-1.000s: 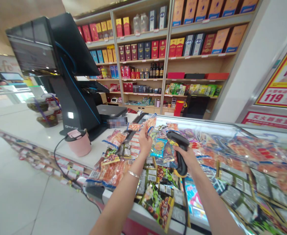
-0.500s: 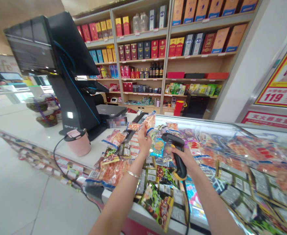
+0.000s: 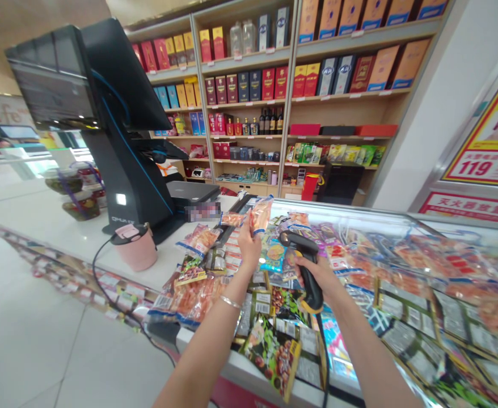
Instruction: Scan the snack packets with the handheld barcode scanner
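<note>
My left hand [image 3: 249,241] holds up a small clear snack packet [image 3: 261,215] with orange contents and blue edges. In my right hand [image 3: 319,277] is a black barcode scanner [image 3: 303,246] with a yellow-trimmed handle end; its head points left towards the packet, with a gap between them. A cable hangs from the scanner's lower end. Below both hands lie many snack packets, among them a green and black one [image 3: 270,354] at the counter's front edge and orange-filled ones [image 3: 193,297] on the left. A blue packet [image 3: 273,254] lies between the hands.
On the left counter stand a black checkout terminal [image 3: 130,170], a pink container [image 3: 136,249] and stacked tubs [image 3: 80,205]. A glass-topped case on the right bears more packets [image 3: 414,306]. Shelves [image 3: 249,105] with boxes and bottles line the back. A cable runs down the counter's front.
The packet in my left hand has turned slightly and shows more of its front. My right hand and the scanner have hardly moved. Something orange and white now shows behind the terminal.
</note>
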A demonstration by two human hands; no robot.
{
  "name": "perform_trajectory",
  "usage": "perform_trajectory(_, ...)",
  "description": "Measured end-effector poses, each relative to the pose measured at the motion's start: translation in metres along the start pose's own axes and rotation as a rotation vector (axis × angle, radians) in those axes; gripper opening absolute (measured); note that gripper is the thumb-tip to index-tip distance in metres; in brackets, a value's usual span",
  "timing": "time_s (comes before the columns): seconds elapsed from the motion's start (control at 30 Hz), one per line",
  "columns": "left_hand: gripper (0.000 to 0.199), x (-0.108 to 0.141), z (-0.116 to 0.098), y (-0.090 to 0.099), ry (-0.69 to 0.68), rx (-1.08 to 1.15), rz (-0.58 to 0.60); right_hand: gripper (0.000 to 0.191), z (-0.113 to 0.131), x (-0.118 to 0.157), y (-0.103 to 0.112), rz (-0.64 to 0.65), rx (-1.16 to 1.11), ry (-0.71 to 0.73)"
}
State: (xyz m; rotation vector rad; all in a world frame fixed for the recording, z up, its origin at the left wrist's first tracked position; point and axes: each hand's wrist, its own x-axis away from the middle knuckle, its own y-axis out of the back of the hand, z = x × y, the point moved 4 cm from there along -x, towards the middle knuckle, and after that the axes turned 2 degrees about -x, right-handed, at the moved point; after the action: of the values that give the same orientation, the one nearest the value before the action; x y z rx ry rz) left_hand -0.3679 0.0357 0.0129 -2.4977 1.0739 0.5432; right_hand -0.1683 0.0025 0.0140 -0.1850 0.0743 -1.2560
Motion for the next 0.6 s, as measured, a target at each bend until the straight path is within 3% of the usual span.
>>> perform_trajectory(0.1, 0.011, -0.002, 0.017, -0.007, 0.072, -0.094, 0.04, 0.034, -0.003, -0.003, 0.002, -0.021, 0.033, 0.0)
perform_trajectory(0.27, 0.027, -0.002, 0.036, -0.015, 0.181, -0.075, 0.052, 0.035, 0.002, -0.005, 0.004, -0.112, 0.247, 0.116)
perform_trajectory(0.43, 0.024, 0.003, 0.031, -0.012, 0.18, -0.071, 0.046, 0.031, 0.021, 0.009, 0.0, -0.371, 0.703, 0.308)
perform_trajectory(0.6, 0.013, 0.011, 0.025, -0.011, 0.274, 0.037, 0.022, 0.022, 0.024, 0.016, -0.007, -0.442, 0.738, 0.413)
